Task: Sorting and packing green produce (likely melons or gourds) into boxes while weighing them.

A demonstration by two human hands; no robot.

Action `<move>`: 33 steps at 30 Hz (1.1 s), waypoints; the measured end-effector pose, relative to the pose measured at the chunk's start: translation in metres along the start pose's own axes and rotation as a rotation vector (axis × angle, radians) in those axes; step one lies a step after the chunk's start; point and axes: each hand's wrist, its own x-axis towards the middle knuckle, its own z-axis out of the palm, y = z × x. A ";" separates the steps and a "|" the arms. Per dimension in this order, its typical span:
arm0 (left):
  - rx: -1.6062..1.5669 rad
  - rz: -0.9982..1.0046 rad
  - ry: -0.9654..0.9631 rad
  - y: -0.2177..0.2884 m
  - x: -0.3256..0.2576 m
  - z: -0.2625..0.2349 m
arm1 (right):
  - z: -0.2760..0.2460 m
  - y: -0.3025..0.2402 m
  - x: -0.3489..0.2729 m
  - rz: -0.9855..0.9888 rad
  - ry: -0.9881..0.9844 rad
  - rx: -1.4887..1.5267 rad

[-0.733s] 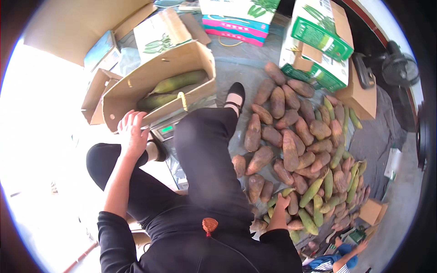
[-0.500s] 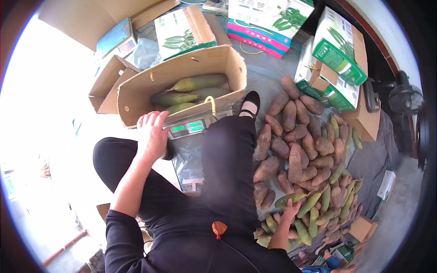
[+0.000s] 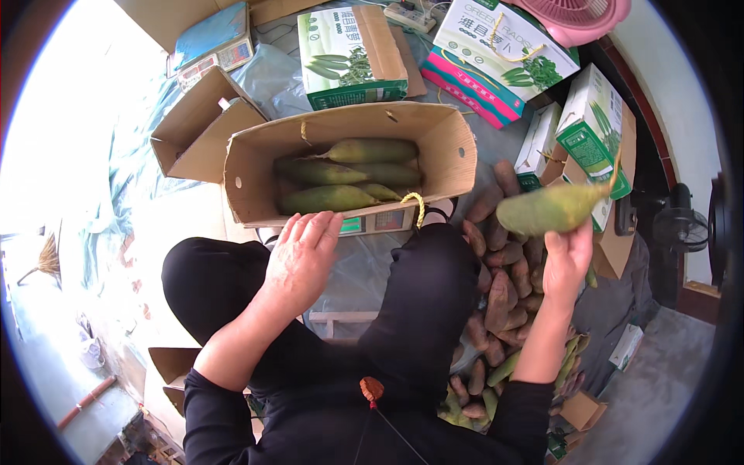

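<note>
Far left: a small open carton, brown inside. Left hand palm down, fingers extended, grasping nothing, tips at the near edge of a long carton. In that carton, several green radishes lie lengthwise, smooth, dark to mid green, some paler at the tapered ends. Scale with lit green display below. Further right, a heap of reddish-brown roots. Above the heap, a held radish: plump, slightly blurred, blunt left end, yellower rightward, thin tail curling up. Right hand grips it from beneath.
</note>
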 end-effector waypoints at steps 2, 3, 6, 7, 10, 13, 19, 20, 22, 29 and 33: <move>-0.020 0.006 0.013 -0.001 -0.001 -0.002 | 0.035 -0.013 0.030 -0.034 -0.169 0.063; -0.033 0.017 0.021 -0.002 -0.002 -0.002 | 0.048 -0.013 0.040 -0.040 -0.255 0.073; -0.003 0.006 0.009 -0.004 -0.004 0.000 | 0.093 -0.001 0.059 -0.007 -0.389 -0.017; -0.007 0.005 0.006 -0.003 -0.003 -0.001 | 0.102 0.002 0.063 0.010 -0.446 -0.062; 0.047 0.003 0.004 0.000 -0.003 0.003 | 0.123 0.008 0.069 0.053 -0.538 -0.221; 0.045 -0.011 0.002 -0.003 -0.005 0.002 | 0.135 0.008 0.074 0.003 -0.645 -0.407; 0.083 0.023 -0.014 -0.003 -0.005 0.002 | 0.140 0.030 0.086 0.052 -0.826 -0.637; 0.068 0.025 -0.020 -0.003 -0.005 0.001 | 0.138 0.036 0.088 0.119 -0.892 -0.744; 0.069 0.023 -0.010 -0.003 -0.006 0.001 | 0.135 0.049 0.088 0.053 -0.869 -0.771; 0.038 0.064 0.012 -0.007 -0.007 -0.003 | 0.089 0.044 0.067 0.041 -0.449 -0.443; -0.102 0.040 0.041 -0.016 -0.011 -0.004 | 0.041 0.050 0.030 0.109 -0.123 -0.273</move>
